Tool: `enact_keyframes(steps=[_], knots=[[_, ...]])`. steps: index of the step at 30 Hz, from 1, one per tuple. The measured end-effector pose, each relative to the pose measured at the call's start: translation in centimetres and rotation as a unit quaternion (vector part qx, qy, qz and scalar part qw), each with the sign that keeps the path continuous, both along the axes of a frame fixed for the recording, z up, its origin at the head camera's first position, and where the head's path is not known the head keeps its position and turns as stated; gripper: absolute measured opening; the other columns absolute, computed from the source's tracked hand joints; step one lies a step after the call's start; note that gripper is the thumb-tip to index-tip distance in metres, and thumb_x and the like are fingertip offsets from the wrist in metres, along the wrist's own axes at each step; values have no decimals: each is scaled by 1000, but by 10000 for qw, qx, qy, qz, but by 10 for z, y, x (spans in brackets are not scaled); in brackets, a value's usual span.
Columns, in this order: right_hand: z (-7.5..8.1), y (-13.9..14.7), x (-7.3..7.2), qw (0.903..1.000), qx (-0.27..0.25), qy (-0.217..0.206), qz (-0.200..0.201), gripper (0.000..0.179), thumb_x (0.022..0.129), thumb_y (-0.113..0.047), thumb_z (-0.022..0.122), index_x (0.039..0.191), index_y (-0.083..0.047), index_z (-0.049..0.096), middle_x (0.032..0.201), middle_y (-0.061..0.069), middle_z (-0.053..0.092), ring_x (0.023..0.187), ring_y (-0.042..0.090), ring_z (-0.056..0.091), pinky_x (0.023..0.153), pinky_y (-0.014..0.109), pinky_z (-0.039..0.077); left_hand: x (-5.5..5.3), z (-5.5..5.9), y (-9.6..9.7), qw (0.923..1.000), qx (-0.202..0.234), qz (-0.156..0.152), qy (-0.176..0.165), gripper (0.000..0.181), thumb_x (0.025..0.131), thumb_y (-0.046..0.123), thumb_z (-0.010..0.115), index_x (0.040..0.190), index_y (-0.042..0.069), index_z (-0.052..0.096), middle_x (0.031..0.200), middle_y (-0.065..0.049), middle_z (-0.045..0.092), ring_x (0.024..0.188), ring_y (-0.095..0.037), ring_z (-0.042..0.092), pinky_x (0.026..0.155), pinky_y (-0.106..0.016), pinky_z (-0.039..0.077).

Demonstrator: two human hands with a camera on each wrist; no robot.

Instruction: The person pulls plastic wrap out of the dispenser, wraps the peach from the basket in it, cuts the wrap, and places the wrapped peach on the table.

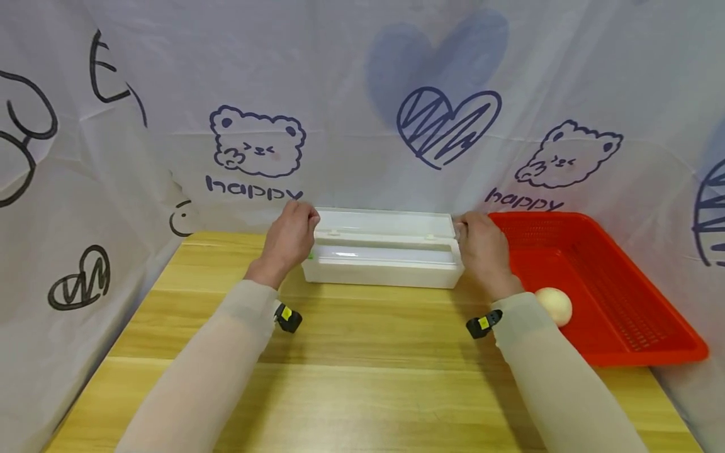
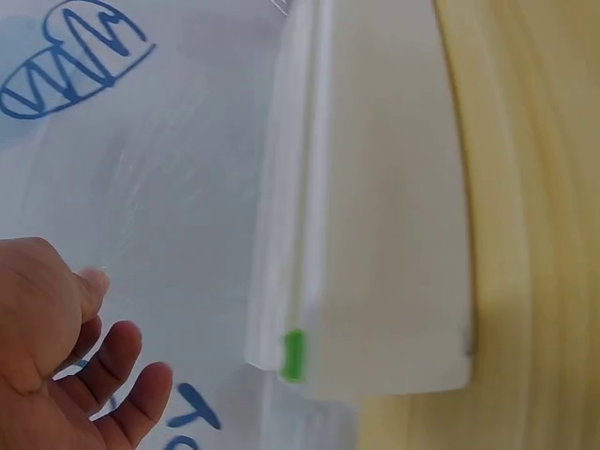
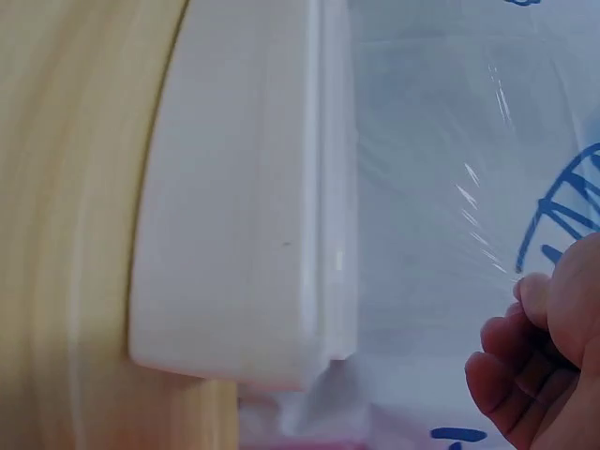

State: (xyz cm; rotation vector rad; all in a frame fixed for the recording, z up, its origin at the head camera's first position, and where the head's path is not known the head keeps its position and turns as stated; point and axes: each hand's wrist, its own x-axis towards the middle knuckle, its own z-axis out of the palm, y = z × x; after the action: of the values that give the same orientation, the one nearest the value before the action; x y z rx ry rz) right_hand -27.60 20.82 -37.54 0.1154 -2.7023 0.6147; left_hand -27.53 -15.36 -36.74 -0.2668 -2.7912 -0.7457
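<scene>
A long white cling film dispenser (image 1: 385, 275) stands at the back of the table, its lid (image 1: 391, 223) raised. Inside lies a pale roll (image 1: 385, 254). Clear cling film (image 3: 473, 206) stretches out from the box, showing by its glints in the wrist views. At the box's left end, my left hand (image 1: 286, 238) pinches one corner of the film between thumb and finger. My right hand (image 1: 486, 250) pinches the other corner by the right end. A small green piece (image 2: 293, 356) shows at the box's left end. The film's edge is hard to make out.
A red plastic basket (image 1: 578, 270) stands at the right, close to my right forearm. A cream-coloured round thing (image 1: 555, 306) lies in it, partly hidden by the sleeve. A white curtain (image 1: 351, 126) with drawings hangs right behind the box. The table (image 1: 362, 377) is wooden.
</scene>
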Motion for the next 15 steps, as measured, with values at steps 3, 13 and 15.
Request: enact_keyframes(steps=[3,13,15], knots=[[7,1,1,9997,-122,197,-30,22,111,-13,52,120,3,65,115,24,65,103,43,62,100,58,54,0,9,1,9999,118,0,79,27,115,22,44,121,1,60,116,-15,52,96,-31,55,91,-46,53],[34,-5,9,9946,-563,846,-201,26,112,-18,51,117,3,64,111,23,64,99,41,60,94,55,55,9,40,1,9981,511,51,344,29,115,23,43,120,1,60,119,-16,52,103,-31,54,96,-47,52],[39,-5,13,9921,-666,1043,-221,26,112,-18,51,116,4,64,111,23,64,97,41,59,91,55,56,13,47,2,9973,606,69,399,29,115,23,42,120,1,60,119,-15,51,104,-31,53,97,-47,52]])
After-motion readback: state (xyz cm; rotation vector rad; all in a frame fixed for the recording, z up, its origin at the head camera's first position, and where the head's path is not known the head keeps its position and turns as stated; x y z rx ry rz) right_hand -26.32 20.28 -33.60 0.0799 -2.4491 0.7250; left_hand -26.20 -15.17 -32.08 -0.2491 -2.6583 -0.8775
